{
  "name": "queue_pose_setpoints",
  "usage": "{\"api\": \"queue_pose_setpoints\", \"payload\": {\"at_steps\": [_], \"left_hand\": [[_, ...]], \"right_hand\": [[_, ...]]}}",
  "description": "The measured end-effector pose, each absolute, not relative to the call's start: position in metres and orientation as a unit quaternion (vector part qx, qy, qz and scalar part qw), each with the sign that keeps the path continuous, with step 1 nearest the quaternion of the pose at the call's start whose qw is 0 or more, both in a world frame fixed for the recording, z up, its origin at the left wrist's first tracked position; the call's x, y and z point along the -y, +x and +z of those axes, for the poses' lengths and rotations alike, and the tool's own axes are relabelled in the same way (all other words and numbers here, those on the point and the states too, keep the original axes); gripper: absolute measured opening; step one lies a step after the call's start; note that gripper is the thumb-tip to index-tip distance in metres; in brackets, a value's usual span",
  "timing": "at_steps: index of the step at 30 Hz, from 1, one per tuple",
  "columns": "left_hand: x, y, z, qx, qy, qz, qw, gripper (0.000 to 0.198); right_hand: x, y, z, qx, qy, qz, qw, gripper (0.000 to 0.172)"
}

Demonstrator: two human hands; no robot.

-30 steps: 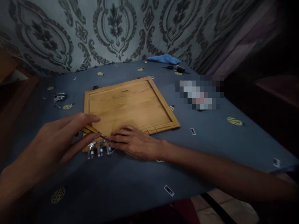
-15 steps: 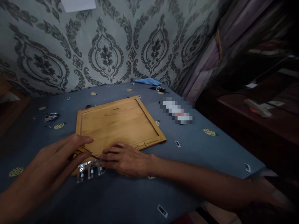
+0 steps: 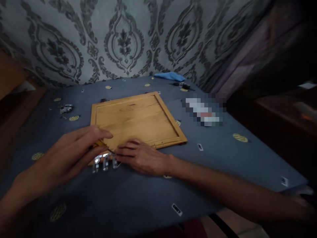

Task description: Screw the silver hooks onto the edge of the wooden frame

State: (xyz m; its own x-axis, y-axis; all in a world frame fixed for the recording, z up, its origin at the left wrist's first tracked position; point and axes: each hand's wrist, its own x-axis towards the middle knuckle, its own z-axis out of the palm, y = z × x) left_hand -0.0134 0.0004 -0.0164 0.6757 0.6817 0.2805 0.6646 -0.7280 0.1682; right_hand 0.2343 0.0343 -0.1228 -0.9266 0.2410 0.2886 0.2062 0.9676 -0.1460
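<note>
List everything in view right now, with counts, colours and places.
Square light-wood framed board: one, honey-coloured, middle of table.
Shiny metal hooks: three, silver, in a row at the board's near left corner.
Thin yellow-handled tool: one, yellow and dark, in the left hand, tip toward the hooks.
Small heap of metal parts: one, silver, far left.
Folded blue rag: one, blue, far edge by the wall.
Small dark tool: one, black, beside the rag.
Blue-grey tablecloth: one, yellow dotted circles, covers the table.
Patterned wallpaper: grey, behind the table.
Left hand: grips the tool.
Right hand: fingers flat at the board's near edge, beside the hooks.
</note>
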Motion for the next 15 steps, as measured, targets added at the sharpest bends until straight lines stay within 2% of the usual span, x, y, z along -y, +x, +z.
{"api": "queue_pose_setpoints", "payload": {"at_steps": [5, 15], "left_hand": [[-0.001, -0.005, -0.009, -0.335, 0.926, 0.175, 0.022, 0.02], [0.003, -0.003, 0.002, -0.411, 0.892, 0.187, -0.006, 0.02]], "right_hand": [[-0.036, 0.233, -0.13, 0.968, -0.097, 0.081, 0.219, 0.035], [-0.037, 0.233, -0.132, 0.966, -0.093, 0.086, 0.225, 0.034]]}}
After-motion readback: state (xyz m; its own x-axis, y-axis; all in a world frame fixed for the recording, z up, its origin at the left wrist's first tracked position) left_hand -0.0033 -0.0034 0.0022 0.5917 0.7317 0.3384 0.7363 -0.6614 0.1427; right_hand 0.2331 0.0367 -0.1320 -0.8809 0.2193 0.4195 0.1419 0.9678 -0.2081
